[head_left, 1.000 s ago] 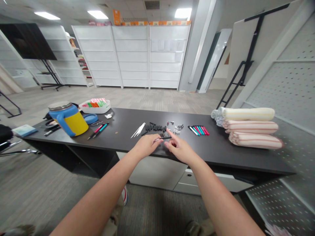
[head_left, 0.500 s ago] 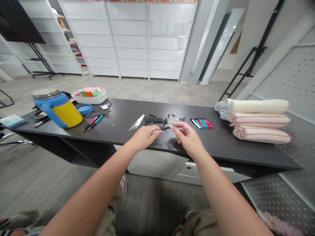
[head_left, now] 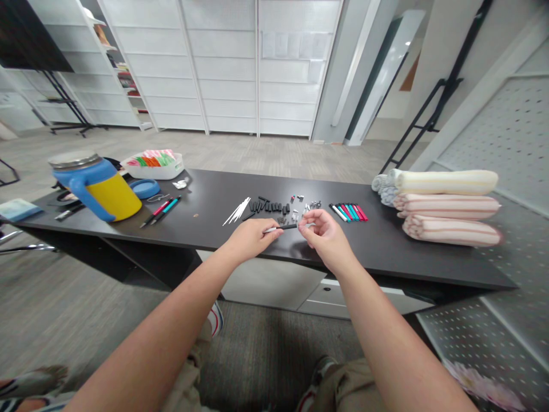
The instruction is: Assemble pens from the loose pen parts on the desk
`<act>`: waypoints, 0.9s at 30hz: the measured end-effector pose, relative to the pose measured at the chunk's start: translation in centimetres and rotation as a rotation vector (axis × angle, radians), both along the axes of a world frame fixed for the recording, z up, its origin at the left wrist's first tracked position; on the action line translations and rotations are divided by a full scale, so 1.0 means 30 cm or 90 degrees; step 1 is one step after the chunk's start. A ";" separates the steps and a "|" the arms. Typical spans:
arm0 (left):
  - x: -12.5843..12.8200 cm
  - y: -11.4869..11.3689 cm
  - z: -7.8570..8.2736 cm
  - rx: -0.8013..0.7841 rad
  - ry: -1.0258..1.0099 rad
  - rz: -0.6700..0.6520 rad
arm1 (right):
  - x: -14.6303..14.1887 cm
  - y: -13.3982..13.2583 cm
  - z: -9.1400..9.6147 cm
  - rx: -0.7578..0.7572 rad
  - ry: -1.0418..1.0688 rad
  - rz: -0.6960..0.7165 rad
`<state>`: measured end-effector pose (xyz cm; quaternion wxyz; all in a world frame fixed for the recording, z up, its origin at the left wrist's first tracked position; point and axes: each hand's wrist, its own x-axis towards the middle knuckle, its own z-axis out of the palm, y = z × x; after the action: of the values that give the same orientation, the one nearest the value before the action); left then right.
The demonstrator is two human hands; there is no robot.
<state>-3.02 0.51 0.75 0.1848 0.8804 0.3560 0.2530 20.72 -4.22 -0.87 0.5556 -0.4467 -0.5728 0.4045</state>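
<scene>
My left hand (head_left: 252,239) is closed around a thin pen part, a black grip tube (head_left: 289,226) with a white refill (head_left: 270,230) showing behind it. Its black end points right, toward my right hand (head_left: 325,233). The right fingertips are pinched at that end, on a small pale piece too tiny to name. Just beyond the hands lie several black grip tubes (head_left: 274,208) in a row, with thin white refills (head_left: 237,211) to their left. Small silvery pieces (head_left: 315,204) and clear bits (head_left: 295,216) are scattered behind my right hand. Coloured pen barrels (head_left: 349,212) lie farther right.
On the dark table (head_left: 223,189), a blue and yellow mug (head_left: 109,194), a blue lid (head_left: 144,187), two pens (head_left: 160,212) and a white basket (head_left: 171,167) of wrapped items stand left. Rolled towels (head_left: 448,206) are stacked right. White cabinets (head_left: 227,68) line the back.
My right fingertips have come in to the black tube's end, where a small gap showed before. The left hand keeps its hold. The whole view has shifted slightly.
</scene>
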 end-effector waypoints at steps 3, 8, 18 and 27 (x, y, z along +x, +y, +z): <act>-0.002 0.000 0.003 0.007 0.002 -0.011 | -0.003 -0.002 0.004 -0.007 -0.016 0.017; -0.001 0.005 -0.001 0.017 0.022 -0.019 | -0.002 -0.001 0.009 -0.020 -0.016 0.032; 0.021 -0.025 0.021 0.034 0.175 0.098 | -0.013 -0.006 0.020 -0.015 -0.068 0.067; 0.025 -0.030 0.012 0.068 0.204 0.104 | -0.020 -0.013 0.020 -0.011 -0.118 0.084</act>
<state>-2.27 -0.39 1.12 0.0577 0.8862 0.4373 0.1420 20.13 -4.62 -0.28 0.4687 -0.4484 -0.6462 0.4021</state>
